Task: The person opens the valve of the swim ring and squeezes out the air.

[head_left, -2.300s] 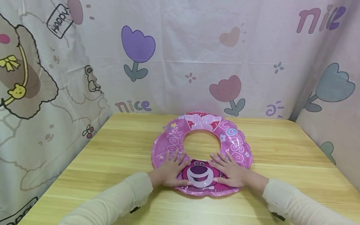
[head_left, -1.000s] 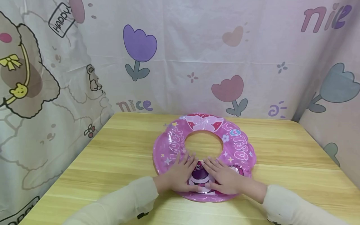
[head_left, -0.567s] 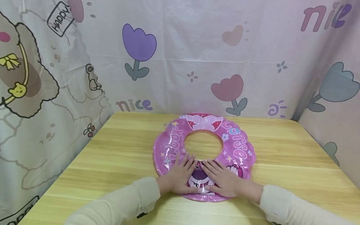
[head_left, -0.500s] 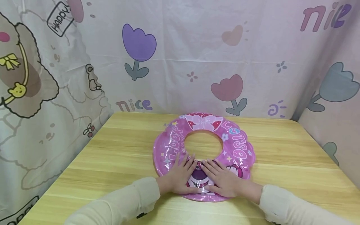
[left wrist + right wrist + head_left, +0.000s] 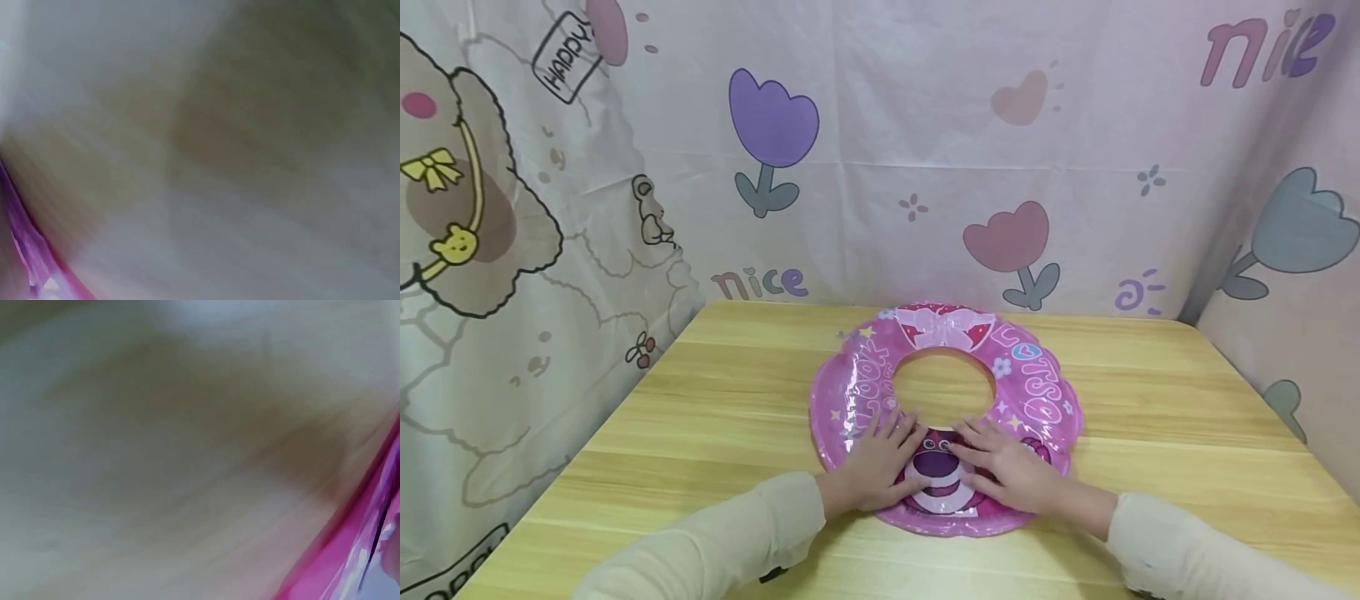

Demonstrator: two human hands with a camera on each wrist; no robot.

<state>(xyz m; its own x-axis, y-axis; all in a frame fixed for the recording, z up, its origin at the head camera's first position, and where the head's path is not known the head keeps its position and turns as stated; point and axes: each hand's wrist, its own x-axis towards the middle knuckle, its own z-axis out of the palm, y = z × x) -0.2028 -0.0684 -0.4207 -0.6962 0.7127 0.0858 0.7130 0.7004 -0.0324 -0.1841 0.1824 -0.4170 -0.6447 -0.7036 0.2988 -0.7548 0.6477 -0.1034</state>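
Observation:
A pink inflatable swim ring (image 5: 940, 325) with a printed bear face, a bow and lettering lies flat on the wooden table (image 5: 715, 400). On the near part of the ring, left of the bear face, my left hand (image 5: 882, 462) rests with its fingers spread. Opposite it, my right hand (image 5: 1011, 471) lies on the ring right of the face, fingers extended. The bear's eyes and muzzle show between the two hands. Only a strip of the ring's edge (image 5: 37, 256) appears in the left wrist view, and another pink edge (image 5: 344, 562) in the right wrist view.
A printed cloth (image 5: 880, 100) with tulips and words hangs behind the table. Another cloth (image 5: 580, 233) with cartoon bears covers the left side. The ring's far edge lies near the table's back edge.
Both hands slid inward over the bear face until about half a second ago. Since then the right hand has moved slightly to the right, uncovering more of the face; the ring stays nearly in place.

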